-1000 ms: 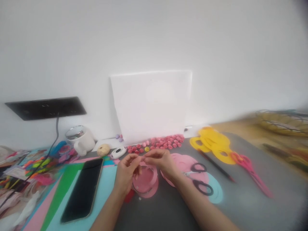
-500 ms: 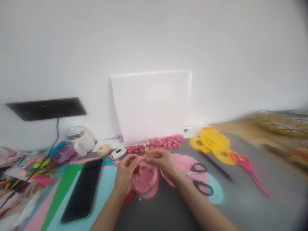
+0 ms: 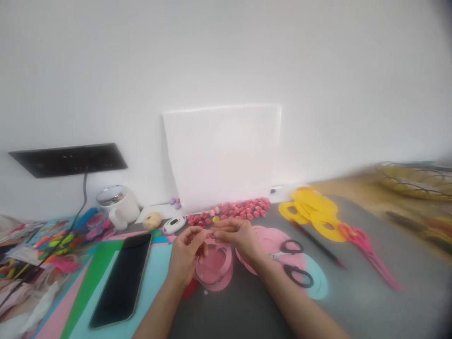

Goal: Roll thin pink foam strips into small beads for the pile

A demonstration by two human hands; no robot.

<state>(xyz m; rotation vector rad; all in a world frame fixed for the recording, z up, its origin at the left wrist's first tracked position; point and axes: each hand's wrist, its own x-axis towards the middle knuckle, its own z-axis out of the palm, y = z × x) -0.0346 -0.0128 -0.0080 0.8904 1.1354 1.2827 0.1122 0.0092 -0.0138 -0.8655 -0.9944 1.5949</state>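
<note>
My left hand (image 3: 186, 252) and my right hand (image 3: 240, 237) meet in front of me, fingertips pinched together on a small pink paper piece (image 3: 209, 234). Most of that piece is hidden by the fingers. Just below them lie pink paper rings and discs (image 3: 223, 281) on the dark grey mat (image 3: 226, 313). Behind the hands is a cluster of small rolled pink paper pieces (image 3: 250, 207), with one yellow piece (image 3: 215, 219) among them. Black-handled scissors (image 3: 298, 278) rest on pink and light-blue paper discs, beside my right forearm.
At left, a phone (image 3: 122, 282) lies on coloured paper sheets (image 3: 83, 287), near a white mug (image 3: 122, 207). To the right are yellow paper rings (image 3: 318, 209), a dark pencil (image 3: 319, 245) and pink scissors (image 3: 370, 256). A white board (image 3: 224, 155) leans against the wall.
</note>
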